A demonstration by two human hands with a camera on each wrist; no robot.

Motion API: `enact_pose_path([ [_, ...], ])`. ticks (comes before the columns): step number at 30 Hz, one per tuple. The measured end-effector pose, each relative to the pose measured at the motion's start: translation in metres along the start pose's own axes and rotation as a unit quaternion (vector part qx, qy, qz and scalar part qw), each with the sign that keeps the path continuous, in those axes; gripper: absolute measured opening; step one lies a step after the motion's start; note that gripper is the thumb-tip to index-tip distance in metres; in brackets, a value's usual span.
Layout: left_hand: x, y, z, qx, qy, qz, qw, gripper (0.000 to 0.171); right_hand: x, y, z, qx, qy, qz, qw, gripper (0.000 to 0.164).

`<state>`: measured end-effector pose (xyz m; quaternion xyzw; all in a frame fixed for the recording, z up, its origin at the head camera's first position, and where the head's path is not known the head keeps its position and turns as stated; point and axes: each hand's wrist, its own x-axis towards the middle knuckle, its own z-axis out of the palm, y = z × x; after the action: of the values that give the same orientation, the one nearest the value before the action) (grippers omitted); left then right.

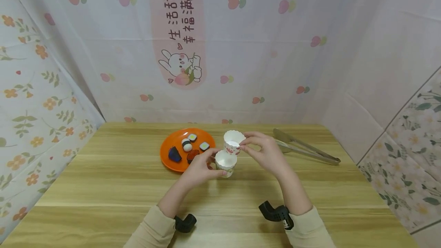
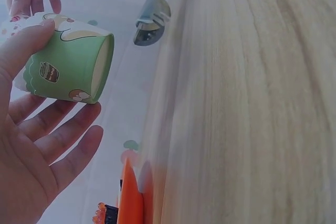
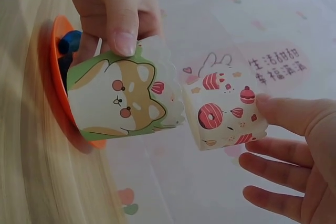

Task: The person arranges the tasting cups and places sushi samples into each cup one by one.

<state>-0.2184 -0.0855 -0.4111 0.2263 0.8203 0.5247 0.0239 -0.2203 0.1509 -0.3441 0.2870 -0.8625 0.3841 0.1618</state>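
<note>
My left hand (image 1: 201,168) grips a green paper baking cup (image 3: 123,95) with a cartoon dog on its side; the thumb lies along the near wall. Between the thumb and fingers of my right hand (image 1: 261,151) is a white paper baking cup (image 3: 226,111) printed with pink doughnuts and sweets. Both cups are held above the table, the white one slightly higher and to the right, its base close to the green cup's scalloped rim. From the head view, each mouth faces up and shows a white inside. The right wrist view shows the cups nearly in line.
An orange plate (image 1: 167,141) behind my left hand bears several toy sushi pieces, among them a white-and-black roll (image 1: 187,144) and a dark blue piece (image 1: 174,154). Metal tongs (image 1: 311,150) lie at the right rear of the wooden table (image 1: 103,186). Printed curtains hang behind and at both sides.
</note>
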Motion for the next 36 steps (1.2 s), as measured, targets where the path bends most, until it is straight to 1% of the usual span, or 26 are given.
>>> enact_pose_path([
  [6,0.000,-0.001,-0.001,0.004,0.007,0.006,1.0000,0.066,0.004,0.008,0.002,-0.003,0.001,0.028,1.000,0.010],
  [13,0.000,-0.001,-0.002,0.011,0.013,0.001,0.9999,0.066,0.008,0.017,0.005,-0.029,-0.008,0.050,0.998,0.014],
  [17,-0.001,-0.001,-0.004,0.013,0.012,0.000,0.9998,0.066,0.009,0.025,0.011,-0.039,-0.017,0.053,0.998,0.015],
  [21,-0.001,-0.001,-0.004,0.012,0.011,-0.001,0.9999,0.066,0.009,0.030,0.017,-0.035,-0.025,0.052,0.998,0.013],
  [26,0.000,-0.001,-0.004,0.019,0.014,-0.001,0.9997,0.066,0.007,0.037,0.024,-0.044,-0.038,0.066,0.996,0.013],
  [31,0.000,0.000,-0.003,0.022,0.015,-0.003,0.9996,0.065,0.006,0.047,0.032,-0.053,-0.046,0.071,0.995,0.013],
  [36,0.000,0.000,-0.003,0.020,0.012,-0.003,0.9997,0.065,0.005,0.058,0.040,-0.063,-0.056,0.091,0.992,0.012],
])
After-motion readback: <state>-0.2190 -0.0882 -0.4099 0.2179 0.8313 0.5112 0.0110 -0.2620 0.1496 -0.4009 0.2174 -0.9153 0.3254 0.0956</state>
